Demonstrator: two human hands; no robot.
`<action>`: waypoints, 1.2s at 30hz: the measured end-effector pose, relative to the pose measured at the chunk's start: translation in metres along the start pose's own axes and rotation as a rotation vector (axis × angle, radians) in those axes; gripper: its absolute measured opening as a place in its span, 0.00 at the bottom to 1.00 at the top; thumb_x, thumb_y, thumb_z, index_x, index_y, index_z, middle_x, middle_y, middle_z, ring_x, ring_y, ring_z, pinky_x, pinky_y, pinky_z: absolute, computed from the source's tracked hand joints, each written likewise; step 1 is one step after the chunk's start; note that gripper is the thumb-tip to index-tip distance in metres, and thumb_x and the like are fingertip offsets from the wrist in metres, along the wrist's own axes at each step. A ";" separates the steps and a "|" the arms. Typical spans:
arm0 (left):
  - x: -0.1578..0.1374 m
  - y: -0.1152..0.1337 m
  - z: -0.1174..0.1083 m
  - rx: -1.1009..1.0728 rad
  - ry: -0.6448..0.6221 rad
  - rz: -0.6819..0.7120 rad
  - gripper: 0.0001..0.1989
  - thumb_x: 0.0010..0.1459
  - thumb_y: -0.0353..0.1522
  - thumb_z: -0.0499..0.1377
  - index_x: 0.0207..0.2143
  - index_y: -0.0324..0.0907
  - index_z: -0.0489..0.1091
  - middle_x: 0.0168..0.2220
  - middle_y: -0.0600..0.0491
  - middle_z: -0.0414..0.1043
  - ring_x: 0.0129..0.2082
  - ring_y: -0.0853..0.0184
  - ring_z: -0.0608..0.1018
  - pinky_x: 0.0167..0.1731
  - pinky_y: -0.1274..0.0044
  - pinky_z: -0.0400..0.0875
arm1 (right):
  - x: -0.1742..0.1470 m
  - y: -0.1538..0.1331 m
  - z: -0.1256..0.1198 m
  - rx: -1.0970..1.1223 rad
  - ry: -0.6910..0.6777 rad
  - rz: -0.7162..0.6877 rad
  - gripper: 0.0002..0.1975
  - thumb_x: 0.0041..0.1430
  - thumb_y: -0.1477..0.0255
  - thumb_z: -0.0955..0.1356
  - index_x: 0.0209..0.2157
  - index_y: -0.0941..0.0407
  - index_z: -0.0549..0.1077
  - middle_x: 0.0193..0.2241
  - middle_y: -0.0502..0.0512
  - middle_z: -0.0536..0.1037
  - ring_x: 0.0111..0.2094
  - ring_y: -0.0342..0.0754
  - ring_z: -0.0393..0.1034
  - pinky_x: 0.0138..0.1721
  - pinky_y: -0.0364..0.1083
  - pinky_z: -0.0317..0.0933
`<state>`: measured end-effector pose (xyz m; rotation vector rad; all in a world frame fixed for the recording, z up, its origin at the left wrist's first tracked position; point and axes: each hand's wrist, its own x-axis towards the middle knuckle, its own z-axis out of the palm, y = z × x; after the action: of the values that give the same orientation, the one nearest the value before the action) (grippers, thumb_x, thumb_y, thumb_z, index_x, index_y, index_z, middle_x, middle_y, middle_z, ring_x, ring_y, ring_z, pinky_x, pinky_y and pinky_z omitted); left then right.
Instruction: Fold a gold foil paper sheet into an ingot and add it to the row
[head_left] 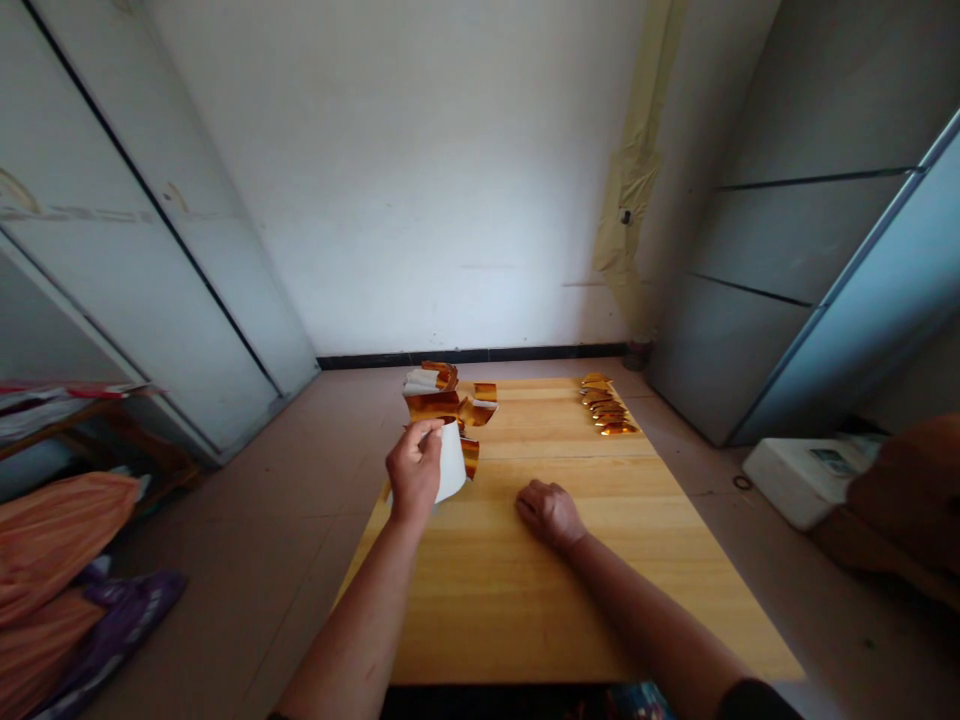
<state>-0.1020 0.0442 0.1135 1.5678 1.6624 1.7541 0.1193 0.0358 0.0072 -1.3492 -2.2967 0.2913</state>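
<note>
My left hand [415, 470] pinches a curved foil sheet [451, 465], its white side towards me, above the left part of the wooden table [517, 610]. Behind it lie more curled pieces of shiny amber foil, among them a wide piece [433, 405], a small one [477, 411] and one partly covered by the held sheet [471, 457]. My right hand [551, 512] rests on the tabletop with its fingers curled in. Nothing shows in it, and it touches none of the foil.
At the table's far right corner stands a row of several folded golden foil pieces [606, 405]. A grey refrigerator [750, 250] is at the right, near a white box [802, 480]. Orange and purple bags [67, 540] lie at the left, below a pale cabinet [150, 230].
</note>
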 end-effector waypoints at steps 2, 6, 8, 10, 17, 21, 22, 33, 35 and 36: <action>-0.007 0.001 0.010 -0.319 -0.009 -0.195 0.15 0.51 0.41 0.58 0.37 0.41 0.71 0.29 0.55 0.73 0.26 0.69 0.73 0.29 0.78 0.66 | -0.004 -0.009 -0.003 0.286 -0.004 0.003 0.14 0.61 0.66 0.61 0.31 0.57 0.75 0.30 0.55 0.75 0.32 0.44 0.68 0.36 0.42 0.58; -0.026 0.000 0.030 -0.667 -0.019 -0.412 0.21 0.39 0.42 0.65 0.35 0.39 0.70 0.29 0.55 0.73 0.25 0.71 0.72 0.29 0.79 0.64 | -0.012 -0.040 -0.003 1.042 -0.029 0.064 0.21 0.58 0.55 0.62 0.36 0.57 0.75 0.31 0.55 0.76 0.33 0.46 0.69 0.34 0.44 0.62; -0.039 -0.004 0.037 -0.736 -0.039 -0.510 0.22 0.38 0.41 0.66 0.35 0.39 0.69 0.28 0.55 0.72 0.26 0.71 0.72 0.29 0.79 0.64 | -0.009 -0.053 -0.001 1.359 0.108 0.202 0.20 0.54 0.55 0.65 0.39 0.56 0.74 0.34 0.55 0.76 0.35 0.48 0.69 0.33 0.44 0.63; -0.053 -0.009 0.044 -0.745 -0.070 -0.569 0.22 0.37 0.39 0.66 0.36 0.39 0.69 0.28 0.55 0.72 0.26 0.71 0.72 0.29 0.80 0.64 | -0.002 -0.056 -0.002 1.580 0.274 0.350 0.19 0.52 0.58 0.68 0.43 0.52 0.72 0.40 0.54 0.76 0.36 0.47 0.69 0.34 0.44 0.63; -0.091 -0.027 0.059 -0.698 -0.070 -0.581 0.21 0.40 0.39 0.65 0.36 0.38 0.70 0.30 0.54 0.72 0.28 0.70 0.73 0.31 0.79 0.65 | 0.006 -0.038 -0.025 1.790 0.287 0.541 0.16 0.48 0.56 0.68 0.30 0.55 0.74 0.29 0.53 0.78 0.33 0.50 0.71 0.39 0.49 0.64; -0.093 -0.043 0.064 -0.610 -0.009 -0.581 0.21 0.43 0.41 0.62 0.39 0.39 0.69 0.31 0.53 0.73 0.28 0.69 0.74 0.30 0.78 0.67 | -0.020 -0.044 -0.029 1.792 0.164 0.413 0.17 0.41 0.71 0.70 0.38 0.56 0.74 0.39 0.55 0.78 0.41 0.52 0.70 0.42 0.49 0.64; -0.094 -0.048 0.064 -0.573 -0.002 -0.580 0.21 0.44 0.40 0.61 0.39 0.39 0.68 0.31 0.52 0.73 0.28 0.68 0.75 0.30 0.77 0.68 | -0.027 -0.046 -0.028 1.797 0.121 0.388 0.20 0.38 0.74 0.70 0.39 0.56 0.73 0.40 0.56 0.77 0.42 0.53 0.70 0.41 0.49 0.64; -0.118 -0.053 0.045 0.190 -0.375 -0.113 0.13 0.53 0.27 0.51 0.38 0.43 0.72 0.39 0.51 0.77 0.39 0.65 0.77 0.42 0.75 0.68 | -0.002 0.003 -0.012 0.866 0.336 0.707 0.34 0.42 0.71 0.68 0.55 0.57 0.63 0.32 0.52 0.73 0.31 0.46 0.69 0.33 0.44 0.64; -0.121 -0.051 0.041 0.298 -0.441 -0.073 0.14 0.54 0.25 0.51 0.39 0.44 0.72 0.41 0.52 0.76 0.41 0.66 0.76 0.43 0.76 0.67 | 0.006 0.014 -0.014 0.591 0.218 0.601 0.30 0.43 0.74 0.66 0.53 0.55 0.65 0.33 0.51 0.74 0.32 0.46 0.69 0.36 0.43 0.63; -0.123 -0.050 0.040 0.350 -0.483 -0.055 0.15 0.54 0.24 0.50 0.39 0.44 0.72 0.41 0.52 0.76 0.41 0.67 0.76 0.43 0.77 0.67 | 0.008 0.018 -0.015 0.478 0.151 0.551 0.30 0.44 0.75 0.66 0.53 0.55 0.65 0.33 0.51 0.75 0.33 0.46 0.70 0.37 0.43 0.63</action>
<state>-0.0461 -0.0134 0.0011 1.8783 1.7894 0.9771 0.1370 0.0513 0.0155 -1.6374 -1.5552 0.8217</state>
